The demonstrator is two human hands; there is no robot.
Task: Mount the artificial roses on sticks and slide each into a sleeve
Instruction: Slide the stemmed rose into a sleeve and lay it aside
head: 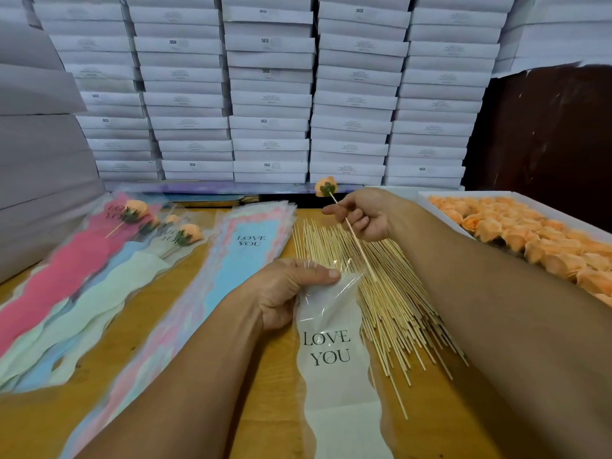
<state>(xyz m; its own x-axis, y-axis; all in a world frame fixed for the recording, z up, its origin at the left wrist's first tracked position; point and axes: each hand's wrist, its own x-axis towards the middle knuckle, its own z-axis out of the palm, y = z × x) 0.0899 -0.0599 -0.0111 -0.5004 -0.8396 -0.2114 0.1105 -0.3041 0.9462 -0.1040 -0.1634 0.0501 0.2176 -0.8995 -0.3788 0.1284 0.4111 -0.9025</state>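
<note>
My right hand (366, 217) pinches a thin wooden stick (357, 241) that carries a peach rose (325, 186) at its far end. The stick's lower tip points at the mouth of a white "LOVE YOU" sleeve (334, 366), which my left hand (288, 291) grips at its clear top edge. The sleeve lies toward me over the table. A heap of bare sticks (390, 299) is spread under and beside the sleeve.
A white box of peach roses (530, 236) stands at the right. A stack of unused sleeves (245, 256) lies in the middle, filled sleeves with roses (142, 226) at the left. White boxes (268, 94) are stacked high behind the wooden table (172, 293).
</note>
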